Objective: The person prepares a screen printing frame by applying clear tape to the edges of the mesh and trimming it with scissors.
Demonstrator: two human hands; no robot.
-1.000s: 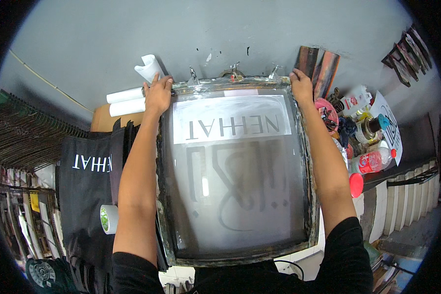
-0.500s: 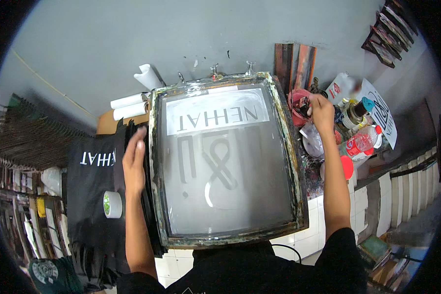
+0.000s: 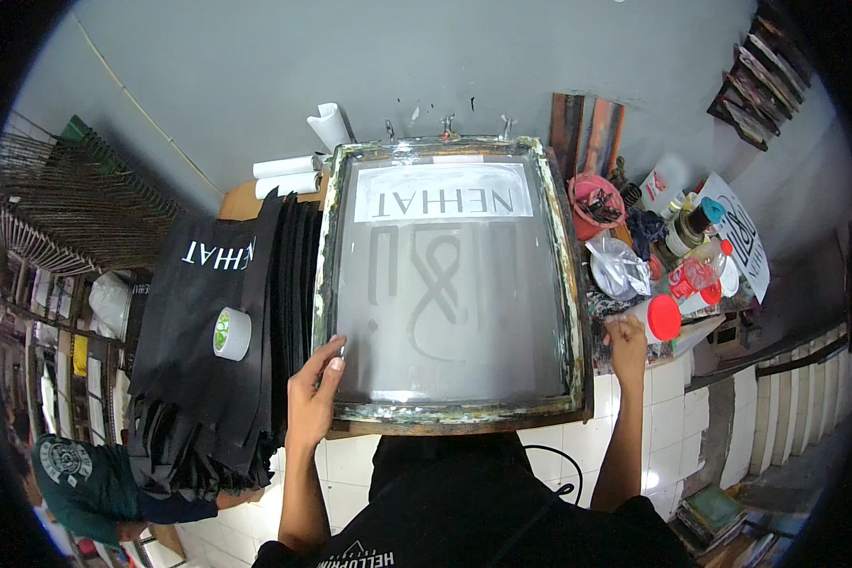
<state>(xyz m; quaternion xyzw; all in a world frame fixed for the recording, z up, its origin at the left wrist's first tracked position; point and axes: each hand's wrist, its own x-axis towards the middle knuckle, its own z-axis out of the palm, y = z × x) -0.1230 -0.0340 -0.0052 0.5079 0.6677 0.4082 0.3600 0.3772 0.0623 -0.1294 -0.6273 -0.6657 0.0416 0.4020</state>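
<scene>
A large screen-printing frame (image 3: pixel 445 414) lies in front of me, its grey mesh (image 3: pixel 502 331) showing faint lettering and a curling design. A pale rectangular patch (image 3: pixel 445 171) with letters covers the far part of the mesh. At the frame's near left side is my left hand (image 3: pixel 312 393), thumb and forefinger apart by the painted edge, holding nothing that I can see. My right hand (image 3: pixel 626 343) is right of the frame, beside a white jar with a red lid (image 3: pixel 664 318). Its fingers are curled together, and what they hold, if anything, is hidden.
Black fabric bags (image 3: pixel 194 312) are stacked at left, with a tape roll (image 3: pixel 233 334) on top. At right stand a pink bucket (image 3: pixel 592 223), a plastic-covered bowl (image 3: pixel 619 270) and bottles (image 3: pixel 699 275). Another person's green shirt (image 3: pixel 85 478) shows at lower left.
My right hand has left the pink bucket and come nearer, to beside the red-lidded jar. My left hand has moved down along the frame's left side. The whole view has shifted.
</scene>
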